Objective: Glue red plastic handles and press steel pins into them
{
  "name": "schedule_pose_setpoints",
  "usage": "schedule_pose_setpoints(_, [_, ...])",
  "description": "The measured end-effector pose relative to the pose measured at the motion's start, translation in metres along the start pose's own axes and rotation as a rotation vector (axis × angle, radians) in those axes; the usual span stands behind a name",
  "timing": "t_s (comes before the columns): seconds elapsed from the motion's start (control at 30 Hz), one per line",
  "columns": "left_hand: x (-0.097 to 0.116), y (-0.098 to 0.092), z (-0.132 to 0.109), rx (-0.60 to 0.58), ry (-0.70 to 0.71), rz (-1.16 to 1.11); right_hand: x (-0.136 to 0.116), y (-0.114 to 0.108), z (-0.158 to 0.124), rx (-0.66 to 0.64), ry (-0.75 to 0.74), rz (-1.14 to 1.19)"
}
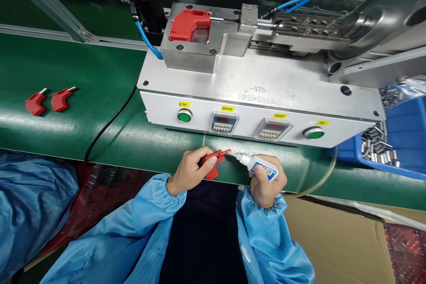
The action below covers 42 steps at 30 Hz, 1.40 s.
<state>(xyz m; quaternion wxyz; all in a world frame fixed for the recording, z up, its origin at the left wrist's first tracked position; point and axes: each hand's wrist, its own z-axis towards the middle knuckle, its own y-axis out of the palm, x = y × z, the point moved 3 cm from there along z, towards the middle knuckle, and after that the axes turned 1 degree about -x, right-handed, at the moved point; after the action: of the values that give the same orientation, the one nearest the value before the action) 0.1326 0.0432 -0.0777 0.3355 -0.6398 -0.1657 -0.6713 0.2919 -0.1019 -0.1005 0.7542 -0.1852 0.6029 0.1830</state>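
The green bench (106, 66) bears a white control box (248, 120). Before it, my left hand (188, 172) pinches a red part (213, 172), and my right hand (266, 190) grips a white bottle (253, 163), nozzle near the part's tip.

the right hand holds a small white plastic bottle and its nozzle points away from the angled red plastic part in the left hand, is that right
Not quite: the head view shows the nozzle of the small white plastic bottle pointing toward the angled red plastic part in the left hand. The right hand does hold the bottle.
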Motion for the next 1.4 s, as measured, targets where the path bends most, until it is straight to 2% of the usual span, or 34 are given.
schedule_pose_setpoints(0.23, [-0.001,0.000,-0.001,0.005,-0.001,0.001,-0.008,0.005,0.006,0.049,-0.037,0.065])
schedule_pose_setpoints(0.43, [-0.001,0.000,-0.002,0.003,-0.032,0.022,0.002,-0.002,-0.001,-0.001,-0.035,-0.021])
schedule_pose_setpoints(0.73, [-0.001,0.000,-0.002,0.002,-0.068,0.014,0.000,-0.002,-0.005,0.026,-0.097,-0.098])
schedule_pose_setpoints(0.97, [-0.001,0.001,-0.002,0.002,-0.097,0.018,-0.026,-0.002,-0.006,0.086,-0.121,-0.161])
schedule_pose_setpoints(1.2, [0.002,0.001,-0.001,-0.001,-0.074,0.018,-0.058,0.006,-0.001,-0.020,-0.145,-0.331])
schedule_pose_setpoints(1.4, [0.001,0.001,-0.002,-0.015,-0.088,0.032,-0.063,0.008,-0.002,-0.045,-0.174,-0.392])
